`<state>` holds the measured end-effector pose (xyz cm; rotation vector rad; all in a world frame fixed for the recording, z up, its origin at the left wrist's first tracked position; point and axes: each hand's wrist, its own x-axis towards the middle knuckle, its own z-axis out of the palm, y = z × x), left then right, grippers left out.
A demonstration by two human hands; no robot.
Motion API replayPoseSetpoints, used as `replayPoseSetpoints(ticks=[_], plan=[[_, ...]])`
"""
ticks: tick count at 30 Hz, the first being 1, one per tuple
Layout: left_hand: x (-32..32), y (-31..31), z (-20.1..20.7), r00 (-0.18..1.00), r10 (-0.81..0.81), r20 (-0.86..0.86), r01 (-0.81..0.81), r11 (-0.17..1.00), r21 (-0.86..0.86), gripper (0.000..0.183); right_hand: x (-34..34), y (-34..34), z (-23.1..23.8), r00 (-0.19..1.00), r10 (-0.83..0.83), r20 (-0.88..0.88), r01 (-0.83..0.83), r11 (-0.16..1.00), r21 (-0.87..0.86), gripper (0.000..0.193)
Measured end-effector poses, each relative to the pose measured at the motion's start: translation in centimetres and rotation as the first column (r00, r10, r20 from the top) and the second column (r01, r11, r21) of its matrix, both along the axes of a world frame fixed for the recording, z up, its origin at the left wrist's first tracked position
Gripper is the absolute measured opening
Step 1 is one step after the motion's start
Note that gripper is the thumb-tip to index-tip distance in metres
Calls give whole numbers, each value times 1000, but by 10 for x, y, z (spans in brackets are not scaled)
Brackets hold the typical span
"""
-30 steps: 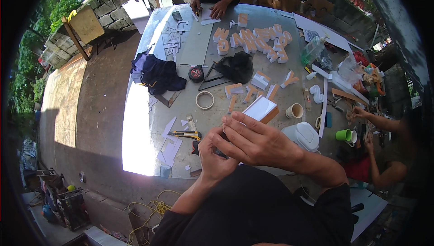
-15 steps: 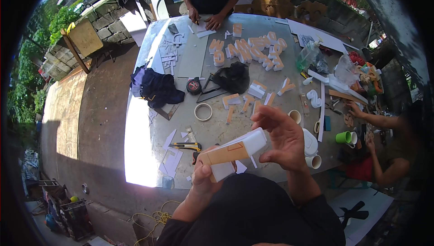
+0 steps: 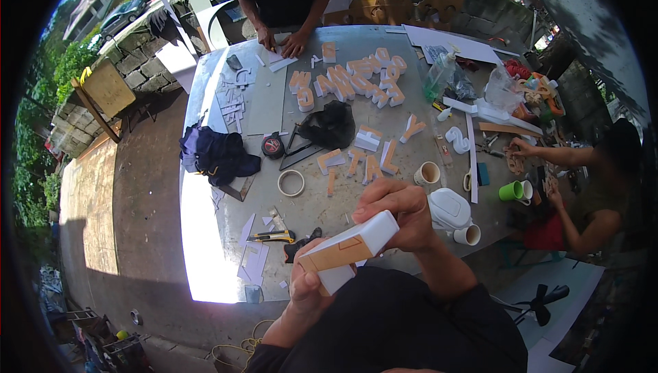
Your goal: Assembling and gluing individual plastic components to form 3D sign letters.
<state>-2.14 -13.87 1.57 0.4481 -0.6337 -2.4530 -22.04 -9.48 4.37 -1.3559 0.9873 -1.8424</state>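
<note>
A white block letter (image 3: 340, 253) with a brown paper face is held tilted in front of my chest, above the table's near edge. My left hand (image 3: 306, 289) grips its lower left end, thumb on the near side. The fingers of my right hand (image 3: 404, 214) are bent round its upper right end, against the white side wall. Just beyond my left hand, a yellow and black utility knife (image 3: 273, 236) lies on the table beside white sheet offcuts (image 3: 253, 258). Several loose brown-faced block letters (image 3: 369, 140) lie past my right hand.
The metal table (image 3: 267, 198) bears a tape roll (image 3: 291, 183), a tape measure (image 3: 273, 145), dark cloth (image 3: 218, 154) and finished-looking letters (image 3: 356, 75). Mugs (image 3: 467, 234) and a white container (image 3: 449, 208) stand at right. One person's hands (image 3: 281, 43) work opposite; another person (image 3: 582, 174) sits at right.
My right hand has gone from spread fingers beside the block letter to closing on its upper right end. The view has shifted, moving the table leftward in the picture. My left hand keeps its grip.
</note>
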Motion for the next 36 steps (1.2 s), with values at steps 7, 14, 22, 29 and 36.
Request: replayPoseSetpoints(ticks=[7,14,22,29,36], plan=[[0,0,-4,960,277,37,-253,918,-305,69,9,0,5,973,115,202,-133,988,75,90],[-3,-1,-2,850,524,48,-400,702,-589,69,27,18,24,973,29,228,-81,972,222,95],[-5,7,-11,860,510,20,-387,677,-626,69,37,14,42,978,-71,194,9,953,303,55],[-6,4,-14,914,372,-163,-395,722,-568,67,29,15,41,983,-15,183,-35,963,268,49],[-9,-19,-10,961,86,-262,-232,765,-600,18,6,8,-3,766,146,625,-302,941,150,79]])
